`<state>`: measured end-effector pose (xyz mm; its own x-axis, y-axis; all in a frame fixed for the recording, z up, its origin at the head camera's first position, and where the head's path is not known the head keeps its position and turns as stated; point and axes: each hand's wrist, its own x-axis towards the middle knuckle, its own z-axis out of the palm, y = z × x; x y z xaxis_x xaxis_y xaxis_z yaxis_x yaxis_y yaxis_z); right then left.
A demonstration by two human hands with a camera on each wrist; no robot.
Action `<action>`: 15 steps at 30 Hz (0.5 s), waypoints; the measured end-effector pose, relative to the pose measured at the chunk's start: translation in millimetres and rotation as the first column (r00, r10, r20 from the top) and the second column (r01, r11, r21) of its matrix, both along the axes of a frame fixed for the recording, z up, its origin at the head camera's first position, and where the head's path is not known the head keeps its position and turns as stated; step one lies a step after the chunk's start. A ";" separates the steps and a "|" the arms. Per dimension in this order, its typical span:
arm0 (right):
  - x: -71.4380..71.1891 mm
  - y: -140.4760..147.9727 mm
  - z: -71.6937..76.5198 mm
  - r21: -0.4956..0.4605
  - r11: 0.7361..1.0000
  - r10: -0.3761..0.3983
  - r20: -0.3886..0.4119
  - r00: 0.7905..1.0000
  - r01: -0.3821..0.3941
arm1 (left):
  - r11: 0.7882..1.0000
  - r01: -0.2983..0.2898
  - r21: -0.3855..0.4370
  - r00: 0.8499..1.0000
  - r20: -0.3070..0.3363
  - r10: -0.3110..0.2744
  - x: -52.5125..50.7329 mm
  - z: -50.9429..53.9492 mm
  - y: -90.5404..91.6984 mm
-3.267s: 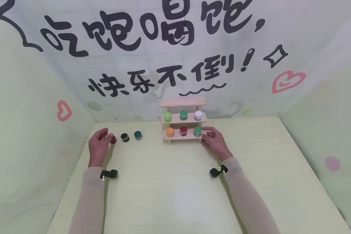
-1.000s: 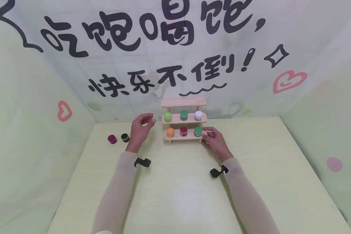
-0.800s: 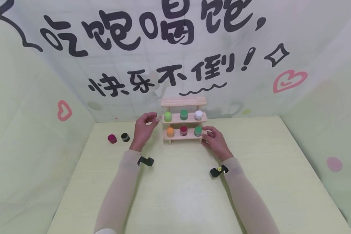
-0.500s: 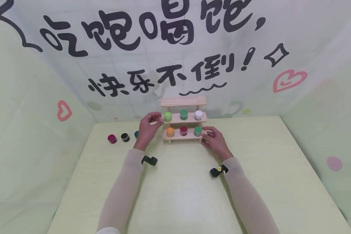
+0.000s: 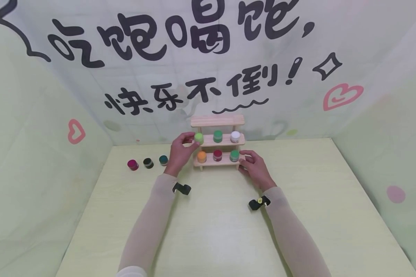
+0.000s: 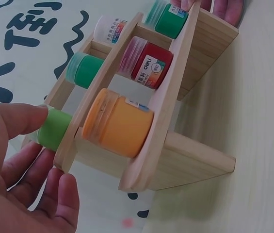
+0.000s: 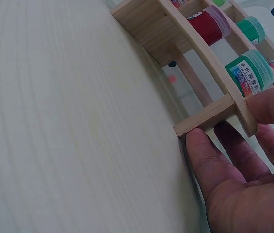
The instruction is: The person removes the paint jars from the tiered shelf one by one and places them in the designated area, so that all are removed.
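Observation:
A small wooden tiered display rack stands near the back wall with paint jars on its two lower tiers. At the left end of its middle tier, my left hand pinches the light green paint jar between thumb and fingers; the jar sits at the tier's end in the left wrist view. My right hand grips the right end of the lower tier, thumb by the board and fingers at the support. A green jar, a dark red jar and an orange jar stand on that tier.
Another green jar and a white jar share the middle tier. Left on the table are a magenta jar, a black jar and a teal jar. A printed cloth hangs behind.
My left hand has gone from the magenta jar on the table, rightward past the black and teal jars, to the light green jar on the rack. My right hand stays at the rack.

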<state>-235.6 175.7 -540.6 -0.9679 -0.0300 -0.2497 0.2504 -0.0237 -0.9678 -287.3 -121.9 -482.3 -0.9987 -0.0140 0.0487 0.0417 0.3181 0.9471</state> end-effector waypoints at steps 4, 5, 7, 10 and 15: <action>0.4 -0.9 2.0 -0.001 1.000 -0.010 0.011 1.000 0.010 | 1.000 0.015 -0.018 1.000 -0.012 -0.016 -0.3 -0.5 2.0; 0.5 -1.0 2.3 -0.001 1.000 -0.011 0.013 1.000 0.011 | 1.000 0.019 -0.021 1.000 -0.016 -0.019 -0.3 -0.7 2.3; 0.7 -1.4 2.4 -0.006 1.000 -0.017 0.017 1.000 0.017 | 0.999 0.026 -0.026 0.999 -0.020 -0.026 -0.3 -0.8 2.3; 0.6 -1.5 1.9 -0.009 1.000 -0.021 0.015 1.000 0.022 | 0.999 0.026 -0.031 1.000 -0.015 -0.026 0.1 -0.6 1.9; 0.3 -1.6 1.6 -0.004 1.000 -0.025 0.015 1.000 0.025 | 1.000 0.014 -0.017 1.000 -0.008 -0.014 0.9 -0.3 0.2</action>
